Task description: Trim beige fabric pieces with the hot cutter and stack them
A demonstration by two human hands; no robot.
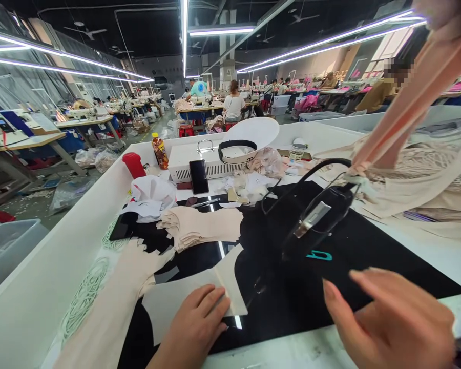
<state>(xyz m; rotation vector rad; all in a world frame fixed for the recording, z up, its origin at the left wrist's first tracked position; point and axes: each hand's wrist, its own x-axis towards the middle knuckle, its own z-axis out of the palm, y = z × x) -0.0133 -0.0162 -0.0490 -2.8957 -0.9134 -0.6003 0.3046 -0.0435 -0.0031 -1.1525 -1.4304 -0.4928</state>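
My left hand (200, 320) lies with its fingers stretched out on a pale, curved cut piece (192, 292) spread over the black board (284, 302). Whether that piece is fabric or a paper pattern, I cannot tell. Blurred by motion, my right hand (392, 318) hovers over the board's near right part, thumb and finger apart and nothing seen between them. Beyond it a black hand-held corded tool (318, 215) with a silver plate hangs from a peach cloth strip (407, 102). A small teal looped item (320, 255) sits below the tool.
Stacked beige fabric pieces (207, 225) and a long beige piece (103, 302) lie left, near pale green cord (86, 294). A phone (198, 177) leans on a white metal box (180, 161) at the back. Beige cloth (411, 169) heaps at right. People sit at machines beyond.
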